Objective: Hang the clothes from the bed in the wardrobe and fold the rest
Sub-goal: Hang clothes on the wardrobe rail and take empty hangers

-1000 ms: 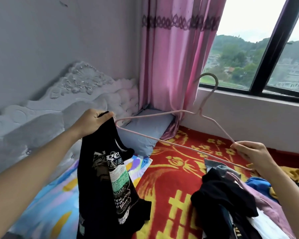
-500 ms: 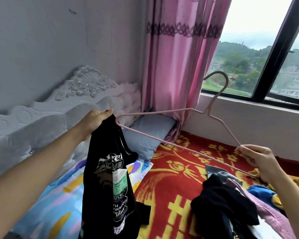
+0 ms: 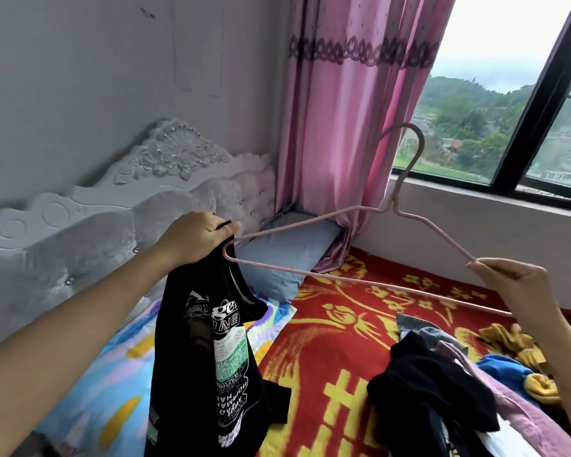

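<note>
Shirt: a black printed T-shirt (image 3: 208, 351) hangs from the left hand (image 3: 195, 237), bunched at its top, with its lower part draping to the bed at near left.
Hanger: a pale pink wire hanger (image 3: 343, 280) spans between the hands, hook upward. Its left corner meets the shirt's top just under the left hand.
Clearance: open air lies beneath the hanger, above the red-and-yellow blanket (image 3: 327, 341). A heap of mixed clothes (image 3: 442, 390) lies near right. The carved white headboard (image 3: 112, 219) bounds the left and the pink curtain (image 3: 343, 127) the far side.
Left hand: fingers and thumb curl round the fabric, arm extended forward.
Right hand (image 3: 515, 285): curled fingers pinch the hanger's right corner.
</note>
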`<state>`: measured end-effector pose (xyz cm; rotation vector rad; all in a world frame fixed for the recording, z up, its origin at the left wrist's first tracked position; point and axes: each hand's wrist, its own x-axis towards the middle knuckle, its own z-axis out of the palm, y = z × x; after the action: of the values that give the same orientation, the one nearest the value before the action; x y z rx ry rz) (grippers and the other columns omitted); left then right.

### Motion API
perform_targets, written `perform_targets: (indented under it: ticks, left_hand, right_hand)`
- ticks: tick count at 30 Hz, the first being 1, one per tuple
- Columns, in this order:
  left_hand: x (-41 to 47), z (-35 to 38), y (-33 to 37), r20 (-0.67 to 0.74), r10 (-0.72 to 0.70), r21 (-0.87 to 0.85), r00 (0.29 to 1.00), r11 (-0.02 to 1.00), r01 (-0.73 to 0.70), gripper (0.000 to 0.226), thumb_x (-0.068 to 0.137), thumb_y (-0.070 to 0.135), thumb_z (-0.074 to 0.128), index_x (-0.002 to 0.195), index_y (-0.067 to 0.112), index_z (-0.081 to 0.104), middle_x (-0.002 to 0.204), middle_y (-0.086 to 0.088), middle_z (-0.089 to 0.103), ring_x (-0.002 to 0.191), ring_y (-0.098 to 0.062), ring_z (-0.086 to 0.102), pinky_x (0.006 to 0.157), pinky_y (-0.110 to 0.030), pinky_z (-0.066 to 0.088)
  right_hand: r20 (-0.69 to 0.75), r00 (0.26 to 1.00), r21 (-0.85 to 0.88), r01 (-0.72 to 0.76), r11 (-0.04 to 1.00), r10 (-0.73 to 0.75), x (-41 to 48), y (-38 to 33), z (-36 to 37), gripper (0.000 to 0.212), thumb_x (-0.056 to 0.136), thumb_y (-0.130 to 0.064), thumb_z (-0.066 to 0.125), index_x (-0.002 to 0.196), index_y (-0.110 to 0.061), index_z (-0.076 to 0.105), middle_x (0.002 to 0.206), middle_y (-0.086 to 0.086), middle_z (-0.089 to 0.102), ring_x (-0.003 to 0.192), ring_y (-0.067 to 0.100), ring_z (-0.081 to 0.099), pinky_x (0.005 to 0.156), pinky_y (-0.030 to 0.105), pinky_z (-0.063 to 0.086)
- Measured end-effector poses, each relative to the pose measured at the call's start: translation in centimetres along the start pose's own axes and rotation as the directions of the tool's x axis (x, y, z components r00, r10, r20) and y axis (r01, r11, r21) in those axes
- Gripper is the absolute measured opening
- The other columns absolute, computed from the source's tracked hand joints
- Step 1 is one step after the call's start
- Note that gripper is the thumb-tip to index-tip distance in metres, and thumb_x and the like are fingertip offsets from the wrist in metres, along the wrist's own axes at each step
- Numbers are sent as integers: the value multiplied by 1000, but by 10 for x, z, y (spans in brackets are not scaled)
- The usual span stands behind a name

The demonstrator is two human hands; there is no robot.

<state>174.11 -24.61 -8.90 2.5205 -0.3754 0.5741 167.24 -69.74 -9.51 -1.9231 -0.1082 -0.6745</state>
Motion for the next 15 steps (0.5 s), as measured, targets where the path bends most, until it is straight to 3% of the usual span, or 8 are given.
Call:
perform_targets:
  ticks: [4, 8, 10, 12, 15]
  left_hand:
    - [-3, 3, 7, -26, 113, 121, 993, 987, -109, 56, 90, 54, 40, 54, 11, 47, 46, 4, 41, 52, -20, 44, 52, -32, 28]
    - [-2, 9, 7, -124, 132, 176, 983, 978, -109, 61, 80, 58, 29, 64, 9, 60, 53, 3, 41, 58, -21, 41, 49, -29, 23]
    - [-4, 14, 4, -200, 101, 143, 975, 987, -73, 65, 80, 59, 28, 67, 4, 60, 58, -6, 43, 61, -25, 45, 52, -33, 25]
    - [-8, 20, 1, -288, 8, -15, 957, 1000, -13, 59, 81, 55, 32, 62, 3, 51, 58, -14, 46, 62, -33, 53, 57, -37, 29]
    - [-16, 29, 2, -315, -32, -83, 948, 997, 6, 44, 81, 53, 37, 56, 17, 41, 55, -15, 49, 63, -35, 57, 58, -36, 30]
  right_hand:
    - [8, 995, -34, 101, 994, -101, 3, -14, 13, 57, 79, 0, 68, 65, -55, 68, 56, -25, 62, 52, -5, 53, 53, 3, 37]
    - [-42, 987, -25, 152, 988, -153, 0, -17, 33, 52, 79, -4, 69, 67, -54, 68, 62, -26, 63, 57, -7, 54, 56, 3, 38]
    - [-58, 989, -17, 137, 990, -138, -3, -10, 47, 39, 78, -7, 71, 64, -44, 70, 60, -25, 63, 54, -6, 54, 52, 3, 37]
    - [-33, 995, 8, 94, 996, -94, -9, 3, 63, 27, 79, -4, 70, 70, -30, 69, 55, -21, 62, 48, -2, 51, 47, 6, 35]
    - [81, 997, 54, 6, 999, -10, -16, 21, 80, 16, 82, 1, 65, 71, -10, 66, 50, -6, 55, 47, 3, 44, 46, 10, 32]
